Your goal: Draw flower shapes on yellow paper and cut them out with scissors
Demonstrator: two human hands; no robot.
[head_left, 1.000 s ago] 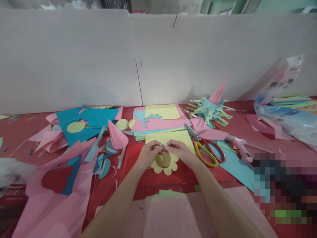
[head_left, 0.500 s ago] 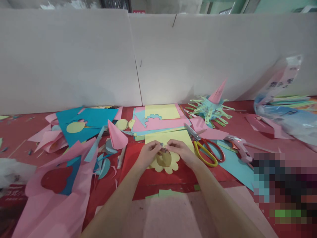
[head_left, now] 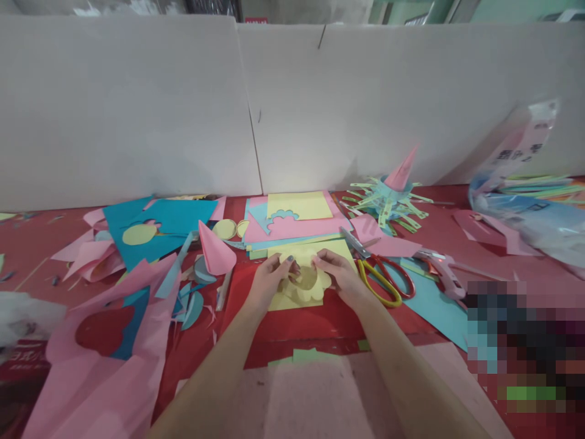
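A yellow paper cutout [head_left: 316,294] with a scalloped, flower-like edge and a round hole in its middle is between my hands. Its left edge is in the closed fingers of my left hand [head_left: 270,279]. Thumb and fingers of my right hand [head_left: 337,272] pinch the upper right part. The cutout is tilted over a yellow paper sheet [head_left: 280,303], which lies on a red sheet [head_left: 256,326]. My fingers hide part of the cutout's upper edge. Just right of my right hand lie scissors [head_left: 384,286] with one yellow and one red handle.
A pink paper cone [head_left: 216,253] stands left of my hands. Stacked coloured sheets [head_left: 301,228] lie behind them. Farther right are a fringed paper piece with a pink cone [head_left: 393,192] and a glue gun [head_left: 445,271]. Pink scrap [head_left: 109,390] covers the left; a white board [head_left: 320,110] stands behind.
My hands have moved apart along the scalloped cutout, from pinching close together at its top to holding its two sides. The cutout has tilted and shifted up slightly.
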